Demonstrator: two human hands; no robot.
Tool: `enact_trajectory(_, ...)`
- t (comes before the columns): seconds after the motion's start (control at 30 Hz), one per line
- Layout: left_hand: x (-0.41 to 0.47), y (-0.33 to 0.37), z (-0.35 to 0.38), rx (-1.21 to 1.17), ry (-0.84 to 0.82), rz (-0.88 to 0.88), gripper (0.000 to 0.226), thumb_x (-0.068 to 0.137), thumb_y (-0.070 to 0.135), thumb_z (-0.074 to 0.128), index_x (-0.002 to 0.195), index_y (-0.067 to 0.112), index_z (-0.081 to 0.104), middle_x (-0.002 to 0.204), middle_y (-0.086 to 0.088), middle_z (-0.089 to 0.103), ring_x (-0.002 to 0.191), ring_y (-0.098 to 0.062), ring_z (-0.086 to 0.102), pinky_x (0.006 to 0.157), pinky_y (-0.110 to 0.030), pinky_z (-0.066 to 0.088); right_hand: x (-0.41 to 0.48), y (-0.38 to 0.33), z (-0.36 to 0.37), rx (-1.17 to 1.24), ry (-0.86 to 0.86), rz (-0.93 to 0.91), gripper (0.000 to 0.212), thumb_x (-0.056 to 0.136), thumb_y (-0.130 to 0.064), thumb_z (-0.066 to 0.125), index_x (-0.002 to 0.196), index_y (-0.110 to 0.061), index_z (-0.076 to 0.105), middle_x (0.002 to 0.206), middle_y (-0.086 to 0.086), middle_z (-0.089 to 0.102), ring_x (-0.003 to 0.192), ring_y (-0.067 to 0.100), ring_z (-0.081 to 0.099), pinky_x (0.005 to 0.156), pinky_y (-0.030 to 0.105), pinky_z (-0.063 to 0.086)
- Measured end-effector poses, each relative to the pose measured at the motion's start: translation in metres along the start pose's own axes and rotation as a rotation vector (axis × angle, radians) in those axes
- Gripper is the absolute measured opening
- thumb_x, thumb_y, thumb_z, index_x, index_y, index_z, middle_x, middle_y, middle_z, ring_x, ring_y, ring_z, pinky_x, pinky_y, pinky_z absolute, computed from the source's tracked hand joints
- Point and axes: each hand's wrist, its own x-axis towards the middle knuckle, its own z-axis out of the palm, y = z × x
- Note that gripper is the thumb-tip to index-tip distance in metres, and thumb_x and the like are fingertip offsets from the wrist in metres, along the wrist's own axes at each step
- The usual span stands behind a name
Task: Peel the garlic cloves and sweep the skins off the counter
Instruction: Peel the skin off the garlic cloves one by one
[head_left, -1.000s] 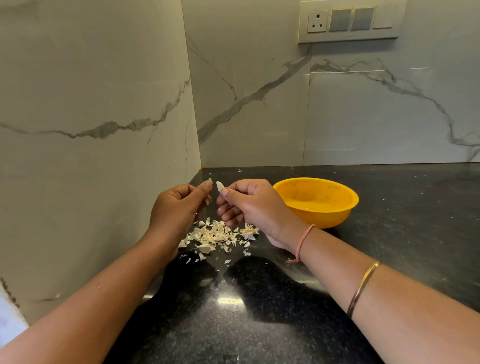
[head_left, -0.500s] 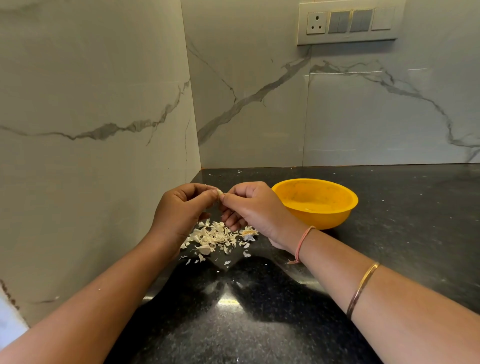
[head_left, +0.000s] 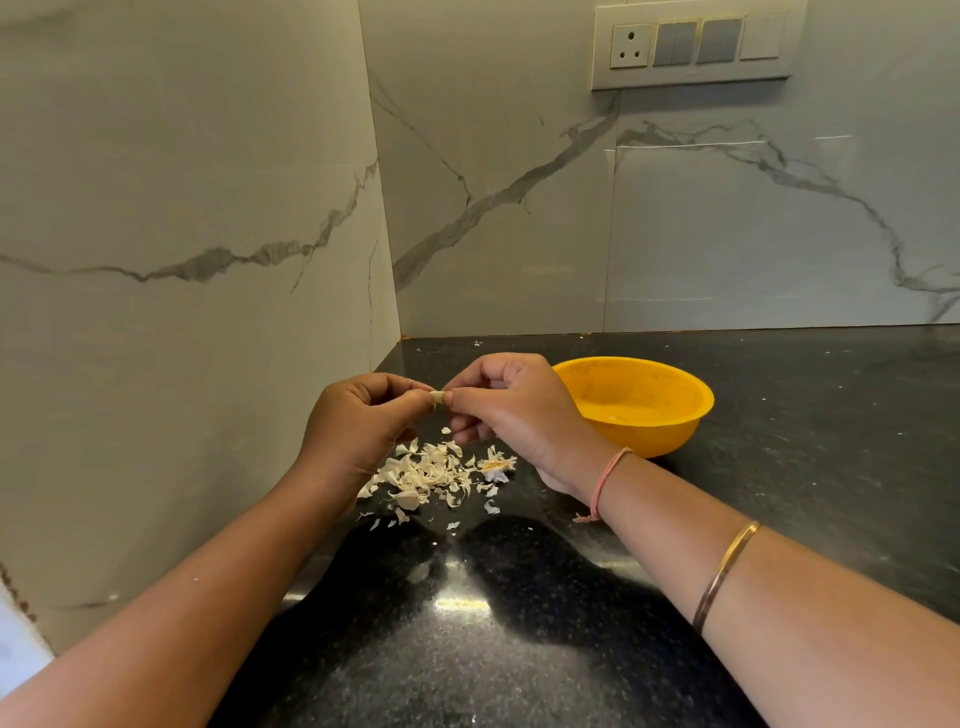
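Head view has the left hand (head_left: 358, 431) and right hand (head_left: 511, 410) both pinching one small pale garlic clove (head_left: 437, 397) above the papery skin pile (head_left: 436, 475), best peeled with light nail pulls.

L grip (head_left: 358, 431) + R grip (head_left: 514, 415) tip-to-tip, both pinching garlic clove (head_left: 437, 397); wrists raised.

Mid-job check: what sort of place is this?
Most likely a home kitchen corner: a polished black stone counter, white marble-look wall tiles with a socket-and-switch panel, and a round yellow bowl near garlic skins.
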Motion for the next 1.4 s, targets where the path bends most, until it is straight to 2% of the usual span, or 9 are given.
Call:
enact_trajectory(0.07,0.0001,-0.0002,-0.0002,-0.031,-0.007,-0.027,0.012,0.084,0.008,0.063,0.076,0.014,0.069,0.073,-0.005,0.066,0.067,-0.011,0.056,0.058,-0.017,0.049,0.0011,-0.0003,-0.0008,0.044,-0.005,0.041,0.005,0.084,0.002,0.062,0.081,0.0,0.066,0.064,0.009,0.063,0.049,0.01,0.059,0.049,0.018,0.05)
enact_trajectory(0.17,0.0009,-0.0003,-0.0005,-0.115,-0.025,-0.092,0.013,0.085,0.004,0.061,0.076,0.011,0.069,0.071,-0.006,0.065,0.067,-0.012,0.056,0.06,-0.018,0.049,0.0035,0.0009,-0.0014,0.099,-0.015,0.089,0.007,0.084,0.003,0.062,0.079,-0.001,0.066,0.065,0.011,0.064,0.053,0.015,0.06,0.062,0.031,0.055)
enact_trajectory(0.43,0.001,0.0038,0.0004,-0.319,-0.052,-0.249,0.015,0.085,-0.002,0.057,0.075,0.005,0.067,0.056,0.0,0.065,0.055,-0.008,0.056,0.051,-0.014,0.05,0.0031,-0.0007,-0.0025,0.24,-0.042,0.147,0.003,0.084,0.005,0.062,0.084,0.008,0.064,0.065,0.01,0.063,0.054,0.014,0.059,0.058,0.025,0.055)
enact_trajectory(0.6,0.0003,0.0067,0.0004,-0.402,-0.059,-0.32,0.018,0.086,-0.004,0.054,0.073,0.003,0.065,0.053,-0.001,0.063,0.045,-0.005,0.055,0.047,-0.014,0.049,0.0018,-0.0019,-0.0021,0.273,-0.057,0.157,0.003,0.084,0.005,0.061,0.082,0.006,0.063,0.066,0.012,0.062,0.053,0.013,0.059,0.054,0.022,0.055)
enact_trajectory(0.83,0.0012,0.0078,-0.0009,-0.504,-0.076,-0.454,0.016,0.086,0.001,0.055,0.071,0.003,0.061,0.053,-0.003,0.062,0.043,-0.005,0.054,0.046,-0.013,0.048,0.0027,-0.0014,-0.0018,0.344,-0.073,0.178,0.008,0.085,0.005,0.06,0.079,0.001,0.063,0.065,0.01,0.063,0.053,0.011,0.06,0.054,0.022,0.055)
enact_trajectory(1.1,0.0032,0.0031,-0.0006,-0.515,-0.051,-0.441,0.008,0.086,0.006,0.059,0.079,0.004,0.063,0.056,-0.001,0.065,0.045,-0.003,0.056,0.045,-0.014,0.05,0.0033,-0.0035,-0.0026,0.438,-0.048,0.222,0.008,0.087,0.005,0.057,0.081,0.002,0.061,0.064,0.01,0.062,0.051,0.012,0.059,0.051,0.021,0.054)
enact_trajectory(1.3,0.0048,-0.0001,-0.0031,-0.429,0.016,-0.4,0.017,0.08,0.026,0.069,0.07,0.013,0.063,0.057,0.003,0.063,0.049,-0.006,0.055,0.048,-0.017,0.05,0.0038,0.0004,-0.0033,0.406,-0.052,0.177,0.006,0.085,0.006,0.06,0.091,0.005,0.062,0.072,0.014,0.065,0.062,0.019,0.064,0.067,0.029,0.058)
enact_trajectory(1.4,0.0045,-0.0004,-0.0033,-0.387,-0.009,-0.332,0.005,0.08,0.014,0.068,0.08,0.014,0.063,0.07,0.001,0.061,0.062,-0.008,0.054,0.052,-0.017,0.05,0.0035,0.0017,-0.0026,0.368,-0.037,0.147,0.008,0.084,0.008,0.06,0.09,0.003,0.062,0.074,0.013,0.064,0.064,0.019,0.063,0.07,0.03,0.058)
